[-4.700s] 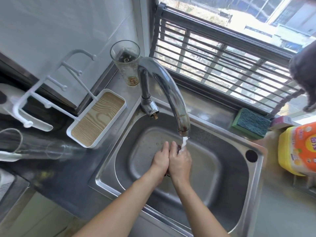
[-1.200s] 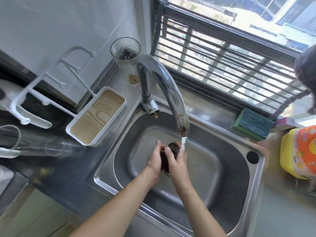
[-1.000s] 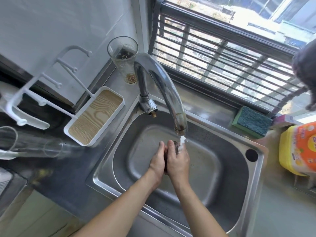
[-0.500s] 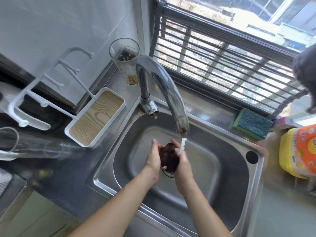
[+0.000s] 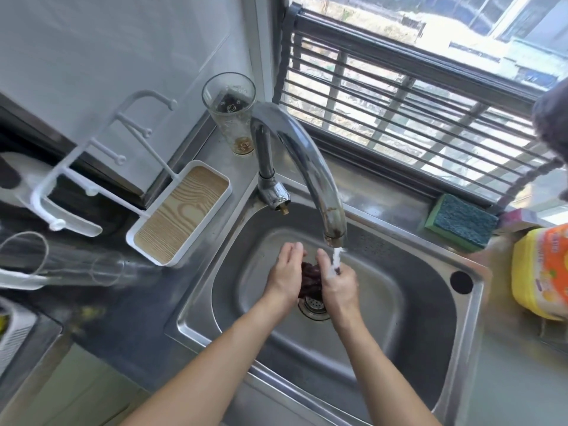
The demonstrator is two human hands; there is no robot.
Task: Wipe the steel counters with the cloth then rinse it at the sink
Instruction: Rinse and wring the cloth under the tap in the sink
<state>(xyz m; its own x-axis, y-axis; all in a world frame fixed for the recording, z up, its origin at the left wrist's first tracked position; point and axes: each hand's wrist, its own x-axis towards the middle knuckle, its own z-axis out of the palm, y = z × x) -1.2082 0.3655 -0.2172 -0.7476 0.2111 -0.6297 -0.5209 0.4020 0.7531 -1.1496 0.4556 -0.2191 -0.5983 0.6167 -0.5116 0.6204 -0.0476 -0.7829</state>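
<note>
Clasped between the left hand (image 5: 284,276) and right hand (image 5: 339,282), a dark wet cloth (image 5: 309,279) is held over the sink (image 5: 430,302) drain, under the faucet (image 5: 307,167) stream.

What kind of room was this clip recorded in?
Most likely a home kitchen: a steel sink with a running faucet, a scrub sponge on the ledge under a barred window, and a drinking glass by the wall.

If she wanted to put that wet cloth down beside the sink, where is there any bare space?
Bare steel shows on the ledge behind the sink, between the tap and the green sponge. The dark counter in front of the white tray also looks free. The right corner is crowded by the sponge and yellow bottle; the left by the tray and lying glasses.
</note>
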